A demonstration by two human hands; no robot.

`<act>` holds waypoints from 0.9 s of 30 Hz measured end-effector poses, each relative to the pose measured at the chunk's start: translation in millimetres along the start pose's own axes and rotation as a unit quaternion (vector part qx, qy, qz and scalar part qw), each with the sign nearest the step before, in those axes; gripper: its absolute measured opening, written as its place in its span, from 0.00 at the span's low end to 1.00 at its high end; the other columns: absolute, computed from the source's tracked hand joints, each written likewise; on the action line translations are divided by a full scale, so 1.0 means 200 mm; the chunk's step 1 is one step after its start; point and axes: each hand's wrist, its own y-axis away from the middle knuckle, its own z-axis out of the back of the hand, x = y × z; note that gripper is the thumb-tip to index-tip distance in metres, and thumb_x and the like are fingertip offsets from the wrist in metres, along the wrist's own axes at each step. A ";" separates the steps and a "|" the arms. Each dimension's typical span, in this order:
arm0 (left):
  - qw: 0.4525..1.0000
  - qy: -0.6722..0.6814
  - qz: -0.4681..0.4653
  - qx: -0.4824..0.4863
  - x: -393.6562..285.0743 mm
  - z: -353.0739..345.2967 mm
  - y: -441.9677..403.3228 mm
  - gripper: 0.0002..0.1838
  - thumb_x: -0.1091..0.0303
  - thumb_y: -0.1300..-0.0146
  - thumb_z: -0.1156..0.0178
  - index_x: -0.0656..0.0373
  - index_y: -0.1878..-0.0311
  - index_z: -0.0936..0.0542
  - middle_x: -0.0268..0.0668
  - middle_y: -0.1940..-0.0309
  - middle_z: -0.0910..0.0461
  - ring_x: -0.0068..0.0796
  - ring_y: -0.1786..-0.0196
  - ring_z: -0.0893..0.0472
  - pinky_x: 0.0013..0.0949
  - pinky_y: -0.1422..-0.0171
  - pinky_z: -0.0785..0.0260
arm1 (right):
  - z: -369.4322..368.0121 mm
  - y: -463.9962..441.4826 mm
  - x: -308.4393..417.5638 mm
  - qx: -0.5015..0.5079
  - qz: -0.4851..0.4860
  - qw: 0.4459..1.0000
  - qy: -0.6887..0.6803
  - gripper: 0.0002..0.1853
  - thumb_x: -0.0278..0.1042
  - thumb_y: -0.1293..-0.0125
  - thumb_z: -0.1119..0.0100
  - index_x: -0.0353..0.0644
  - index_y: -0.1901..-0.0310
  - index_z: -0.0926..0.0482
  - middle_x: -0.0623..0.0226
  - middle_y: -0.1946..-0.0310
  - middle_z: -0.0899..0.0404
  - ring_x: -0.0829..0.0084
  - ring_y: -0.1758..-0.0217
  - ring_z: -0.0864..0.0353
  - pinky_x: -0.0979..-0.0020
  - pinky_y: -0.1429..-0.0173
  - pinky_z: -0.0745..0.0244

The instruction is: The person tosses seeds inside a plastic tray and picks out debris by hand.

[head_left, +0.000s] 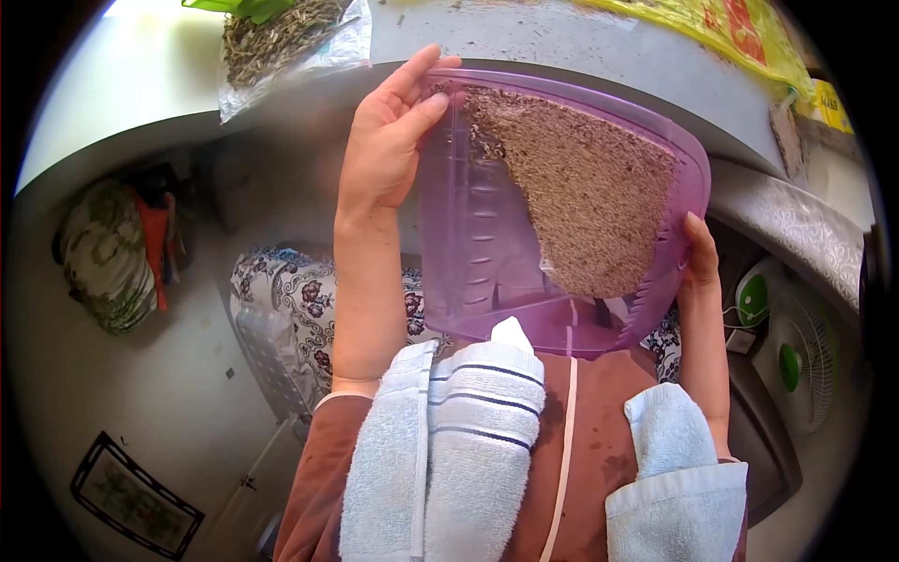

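Brown top: worn by the person, brown top lowest in view, with pale blue towels over both shoulders.
Purple tray: see-through purple tray, in front of the chest, held up between two hands.
Brown bits: a thick layer of small brown bits, grain or husk perhaps, too fine to tell; it covers the tray's far and right parts, leaving the near left bare.
Left hand: left hand, closed on the tray's far left corner, thumb over the rim.
Right hand: right hand, curled round the right edge, thumb showing, other fingers mostly hidden.
Step in hand: apparently supporting the loaded tray; any next move calls for both grips firm and an even tilt, lest bits spill.
Grey ledge: beyond the tray, grey ledge with dry plant scraps left and a yellow bag right.
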 end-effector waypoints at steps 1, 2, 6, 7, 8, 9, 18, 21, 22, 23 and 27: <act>0.999 0.040 0.008 0.010 -0.01 0.02 0.00 0.24 0.80 0.33 0.51 0.71 0.34 0.37 0.50 0.39 0.29 0.31 0.42 0.24 0.31 0.35 0.32 | 0.00 0.00 0.00 0.001 -0.001 1.000 0.001 0.36 0.43 0.45 0.35 0.33 0.37 0.35 0.55 0.44 0.25 0.64 0.43 0.23 0.65 0.38 0.28; 0.996 0.080 0.016 0.020 -0.01 0.03 0.00 0.24 0.80 0.33 0.51 0.70 0.33 0.37 0.50 0.39 0.29 0.31 0.42 0.24 0.31 0.35 0.32 | -0.01 0.00 0.00 0.000 -0.003 1.000 0.000 0.36 0.43 0.45 0.35 0.33 0.37 0.35 0.55 0.44 0.25 0.64 0.43 0.23 0.65 0.38 0.28; 0.988 0.150 0.040 0.007 -0.03 0.03 -0.01 0.22 0.79 0.32 0.52 0.69 0.35 0.35 0.50 0.41 0.27 0.31 0.44 0.23 0.31 0.37 0.30 | -0.02 0.00 0.00 0.003 -0.004 1.000 -0.003 0.36 0.43 0.45 0.35 0.33 0.37 0.35 0.55 0.45 0.25 0.64 0.43 0.23 0.65 0.38 0.28; 0.992 0.117 0.038 -0.003 -0.02 0.03 -0.02 0.21 0.78 0.31 0.52 0.69 0.35 0.34 0.50 0.42 0.27 0.31 0.44 0.23 0.31 0.37 0.30 | -0.03 0.00 0.00 0.006 -0.003 1.000 -0.003 0.36 0.43 0.45 0.35 0.33 0.37 0.35 0.55 0.45 0.25 0.63 0.43 0.23 0.64 0.38 0.28; 0.996 0.083 0.036 -0.013 -0.01 0.01 -0.02 0.20 0.78 0.31 0.52 0.69 0.36 0.33 0.50 0.43 0.26 0.31 0.44 0.23 0.31 0.37 0.29 | -0.02 0.00 0.00 0.005 -0.004 1.000 -0.003 0.36 0.43 0.45 0.35 0.33 0.37 0.35 0.55 0.45 0.25 0.63 0.44 0.23 0.64 0.38 0.28; 0.998 0.051 0.034 -0.022 -0.01 0.01 -0.03 0.20 0.77 0.31 0.52 0.70 0.37 0.33 0.50 0.44 0.25 0.31 0.45 0.22 0.31 0.38 0.29 | -0.02 0.00 0.00 0.004 -0.004 1.000 -0.003 0.36 0.43 0.45 0.35 0.33 0.37 0.35 0.55 0.45 0.25 0.63 0.44 0.23 0.64 0.38 0.28; 0.888 -0.381 -0.082 -0.242 0.14 0.21 0.00 0.21 0.65 0.30 0.46 0.66 0.39 0.28 0.48 0.50 0.21 0.32 0.51 0.20 0.31 0.45 0.27 | -0.01 -0.01 0.00 -0.007 -0.003 1.000 -0.002 0.36 0.43 0.45 0.35 0.33 0.37 0.35 0.55 0.45 0.25 0.64 0.44 0.23 0.64 0.39 0.27; 0.862 -0.445 -0.119 -0.211 0.16 0.24 0.05 0.24 0.57 0.32 0.44 0.64 0.40 0.26 0.47 0.51 0.20 0.32 0.52 0.20 0.32 0.45 0.28 | -0.03 0.00 0.00 -0.007 -0.012 1.000 -0.005 0.36 0.43 0.45 0.35 0.33 0.37 0.35 0.55 0.45 0.25 0.64 0.44 0.23 0.65 0.39 0.27; 0.939 -0.286 -0.022 -0.188 0.10 0.15 0.07 0.26 0.60 0.35 0.38 0.66 0.40 0.28 0.44 0.53 0.20 0.28 0.52 0.20 0.30 0.46 0.27 | -0.04 0.00 0.00 -0.004 -0.015 1.000 -0.004 0.36 0.43 0.45 0.35 0.33 0.37 0.35 0.55 0.45 0.25 0.64 0.44 0.23 0.65 0.39 0.27; 0.958 -0.242 -0.012 -0.154 0.07 0.08 0.08 0.26 0.62 0.37 0.37 0.67 0.40 0.28 0.43 0.54 0.20 0.26 0.52 0.21 0.29 0.47 0.27 | -0.04 -0.01 0.00 -0.005 -0.015 1.000 -0.005 0.36 0.43 0.45 0.35 0.33 0.37 0.35 0.55 0.45 0.25 0.64 0.44 0.23 0.65 0.39 0.27; 0.981 -0.168 0.003 -0.097 0.04 -0.05 0.06 0.26 0.73 0.41 0.34 0.70 0.41 0.29 0.40 0.56 0.19 0.22 0.56 0.20 0.23 0.52 0.26 | -0.02 -0.02 0.01 0.006 -0.015 1.000 0.000 0.36 0.43 0.45 0.35 0.33 0.37 0.35 0.55 0.45 0.25 0.64 0.44 0.23 0.65 0.39 0.27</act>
